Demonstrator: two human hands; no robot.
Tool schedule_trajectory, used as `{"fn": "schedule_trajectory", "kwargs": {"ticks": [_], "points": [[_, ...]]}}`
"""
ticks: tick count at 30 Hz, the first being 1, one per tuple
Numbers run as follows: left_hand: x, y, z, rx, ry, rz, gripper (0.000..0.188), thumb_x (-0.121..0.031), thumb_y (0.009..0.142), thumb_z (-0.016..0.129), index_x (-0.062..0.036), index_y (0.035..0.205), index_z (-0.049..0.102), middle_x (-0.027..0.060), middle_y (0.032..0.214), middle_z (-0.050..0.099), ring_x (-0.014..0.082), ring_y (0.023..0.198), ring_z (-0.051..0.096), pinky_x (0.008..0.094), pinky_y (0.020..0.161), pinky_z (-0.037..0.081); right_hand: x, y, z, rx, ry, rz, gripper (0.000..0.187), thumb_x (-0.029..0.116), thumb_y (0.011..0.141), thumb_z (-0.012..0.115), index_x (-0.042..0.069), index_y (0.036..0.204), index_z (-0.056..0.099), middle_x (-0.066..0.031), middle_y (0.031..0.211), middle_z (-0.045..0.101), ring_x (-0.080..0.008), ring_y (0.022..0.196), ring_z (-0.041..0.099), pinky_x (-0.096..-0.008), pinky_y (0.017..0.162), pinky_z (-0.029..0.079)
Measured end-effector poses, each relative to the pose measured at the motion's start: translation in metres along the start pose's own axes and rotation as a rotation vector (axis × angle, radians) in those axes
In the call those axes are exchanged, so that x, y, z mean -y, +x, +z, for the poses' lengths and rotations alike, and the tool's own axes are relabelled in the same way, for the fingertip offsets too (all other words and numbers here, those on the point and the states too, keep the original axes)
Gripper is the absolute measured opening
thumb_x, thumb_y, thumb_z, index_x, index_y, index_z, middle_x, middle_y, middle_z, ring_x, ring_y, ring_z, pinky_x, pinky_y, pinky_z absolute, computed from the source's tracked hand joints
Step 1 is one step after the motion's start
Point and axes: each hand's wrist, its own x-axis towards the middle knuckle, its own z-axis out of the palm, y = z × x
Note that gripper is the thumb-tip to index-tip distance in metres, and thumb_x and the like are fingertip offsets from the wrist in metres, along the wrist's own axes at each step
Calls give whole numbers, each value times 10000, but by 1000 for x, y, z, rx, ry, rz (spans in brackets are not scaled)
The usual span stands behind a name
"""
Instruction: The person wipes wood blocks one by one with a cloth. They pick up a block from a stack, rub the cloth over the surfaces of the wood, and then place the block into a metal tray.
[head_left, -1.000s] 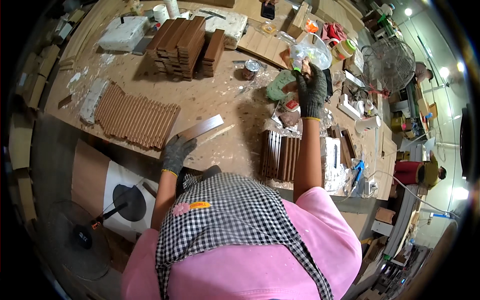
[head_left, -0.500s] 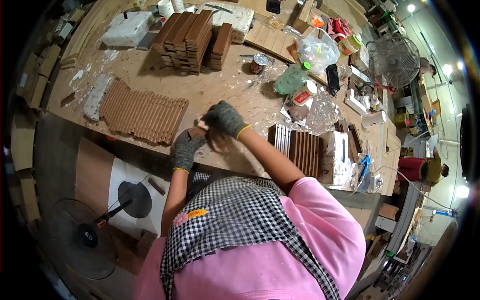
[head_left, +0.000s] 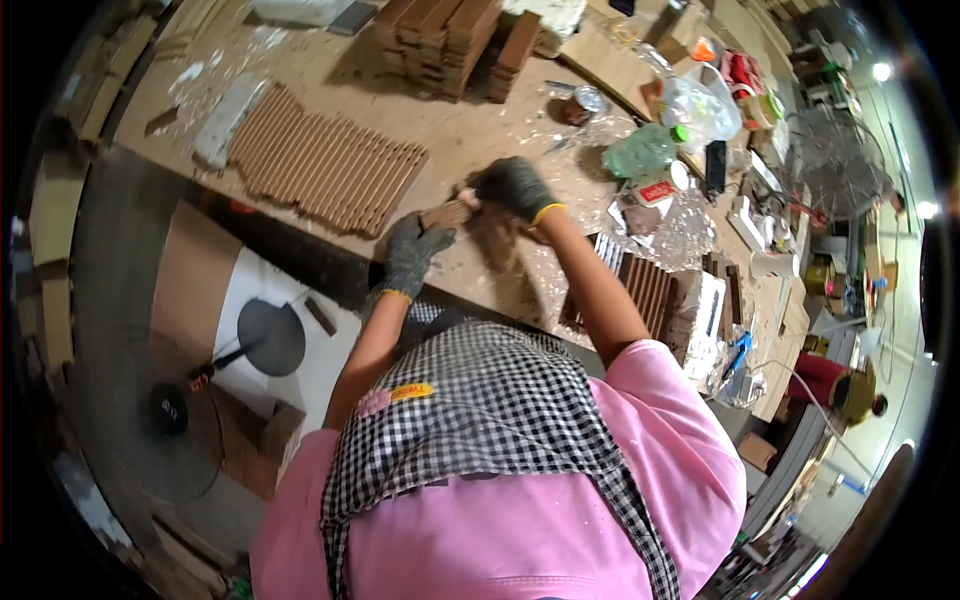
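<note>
My left hand (head_left: 412, 258), in a dark grey knit glove with a yellow cuff, grips a short brown wooden strip (head_left: 446, 214) near the front edge of the workbench. Against the strip's far end is my right hand (head_left: 516, 190), gloved alike and with its fingers closed. A small pale pinkish patch shows at its fingertips; whether that is bare skin or a held piece is unclear. Left of my hands, many thin brown strips (head_left: 320, 165) lie side by side in a ridged row, against a whitish block (head_left: 228, 120).
Stacked brown boards (head_left: 437, 45) stand at the back of the workbench (head_left: 400, 110). To the right are a can (head_left: 583, 105), a green bottle (head_left: 640, 150), a white-and-red cup (head_left: 660, 187), a plastic bag (head_left: 700, 105) and more dark strips (head_left: 645, 292). A fan (head_left: 170, 410) stands at lower left.
The view has shifted, so the bench things appear higher and further right. My hands stay together at the strip, which now shows more of its length.
</note>
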Motion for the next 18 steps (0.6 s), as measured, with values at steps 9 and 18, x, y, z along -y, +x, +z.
{"fn": "schedule_trajectory", "kwargs": {"ticks": [9, 18], "points": [[20, 10, -19, -201, 823, 102, 369, -85, 929, 610, 87, 1251, 555, 213, 1163, 663, 266, 1051, 634, 344, 919, 508, 96, 49, 25, 58, 40, 47, 353, 448, 807, 693, 118, 896, 782, -156, 895, 727, -351, 853, 692, -413, 827, 541], [18, 5, -9, -58, 66, -48, 391, -196, 891, 725, 54, 1161, 593, 215, 1037, 685, 301, 959, 679, 387, 873, 535, 22, 9, -10, 110, 179, 160, 382, 469, 806, 674, 152, 990, 785, -163, 968, 726, -336, 858, 705, -377, 816, 554]]}}
